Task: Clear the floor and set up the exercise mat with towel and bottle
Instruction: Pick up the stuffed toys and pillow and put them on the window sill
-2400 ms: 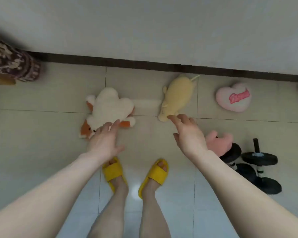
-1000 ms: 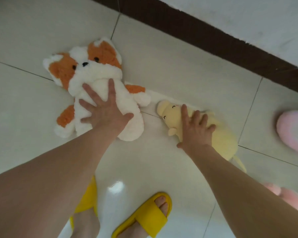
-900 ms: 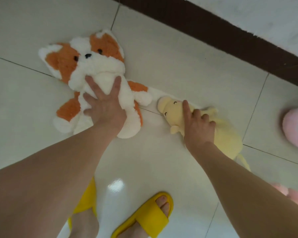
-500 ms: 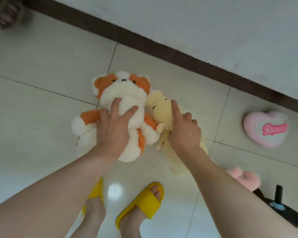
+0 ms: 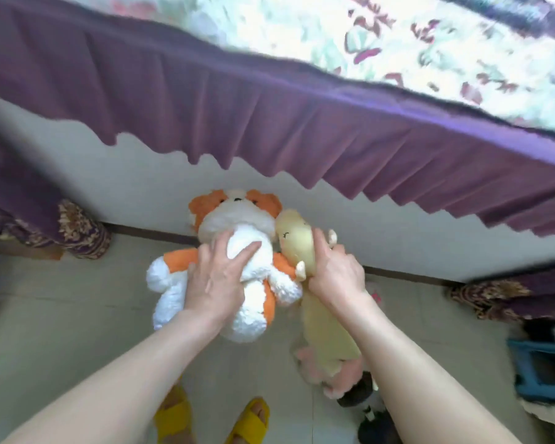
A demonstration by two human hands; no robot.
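Observation:
My left hand (image 5: 218, 283) grips the belly of a white and orange plush dog (image 5: 234, 222), which hangs in the air at chest height. Right beside it, touching, is a long pale yellow plush animal (image 5: 297, 241). My right hand (image 5: 335, 277) is closed around its neck, and its body dangles down past my forearm. Both toys are off the floor, in the middle of the view. No mat, towel or bottle shows.
A purple pleated valance (image 5: 269, 123) and floral fabric (image 5: 398, 43) fill the top. A pink plush toy (image 5: 343, 376) and black dumbbells (image 5: 370, 418) lie on the tiled floor by my right arm. A blue stool (image 5: 542, 370) stands at the right edge. My yellow slippers (image 5: 250, 421) are below.
Both hands closed on the toys and lifted them off the floor. My head has tilted up, so the valance and floral fabric came into view.

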